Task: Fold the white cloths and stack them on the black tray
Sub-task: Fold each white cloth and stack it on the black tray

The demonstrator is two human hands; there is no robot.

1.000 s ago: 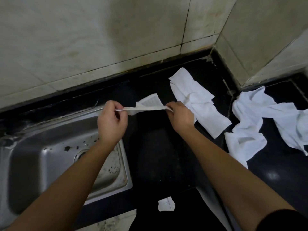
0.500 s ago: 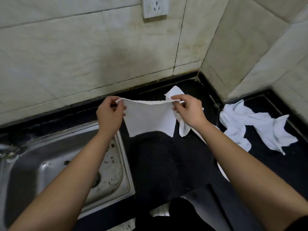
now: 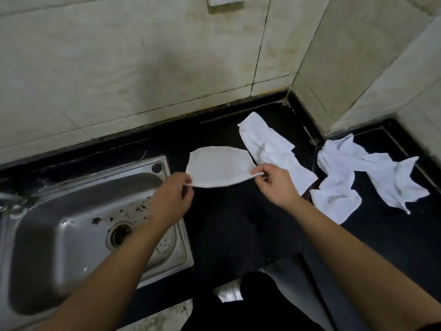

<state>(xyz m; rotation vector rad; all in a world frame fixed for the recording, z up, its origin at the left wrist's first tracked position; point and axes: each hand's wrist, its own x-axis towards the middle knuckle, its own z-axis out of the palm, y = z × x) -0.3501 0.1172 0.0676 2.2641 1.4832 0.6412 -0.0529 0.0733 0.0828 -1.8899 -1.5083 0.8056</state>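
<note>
A steel sink sat at the left, sunk into the black surface. Dark specks lay scattered in its basin around the round drain. A small hole showed in its far right corner. Stained pale tiles covered the wall behind. A white socket plate was cut off at the top edge.

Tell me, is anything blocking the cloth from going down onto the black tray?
Nothing visible does. The left hand and right hand pinch the white cloth above the black tray, whose top looks bare. Loose cloths lie further right.
</note>
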